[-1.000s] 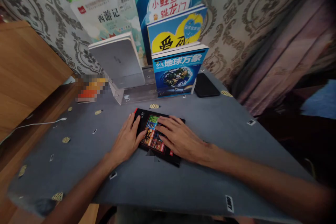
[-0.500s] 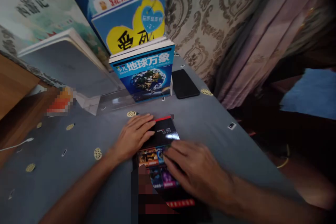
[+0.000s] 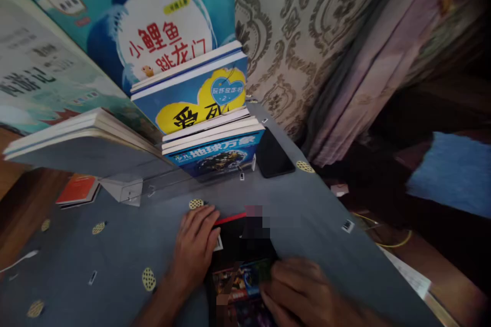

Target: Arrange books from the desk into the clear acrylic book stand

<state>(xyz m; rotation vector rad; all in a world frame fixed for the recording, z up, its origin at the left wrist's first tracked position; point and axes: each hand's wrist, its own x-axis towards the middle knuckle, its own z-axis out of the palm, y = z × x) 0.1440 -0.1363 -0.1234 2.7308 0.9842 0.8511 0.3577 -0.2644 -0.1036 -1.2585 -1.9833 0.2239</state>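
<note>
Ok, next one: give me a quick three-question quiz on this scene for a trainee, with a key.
1. True or false: the phone lies to the left of the earth book.
2. Of the left hand and the right hand, which is nearer the red edge of the black book? A) left B) right C) both equally near
3. Fill in: the small book at the left has an ____ cover.

Key: 1. False, it lies to the right. 2. A. 3. Orange-red.

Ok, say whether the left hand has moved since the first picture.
Yes, rightward: the left hand, first left of the central pineapple print, now reaches right of it.
</note>
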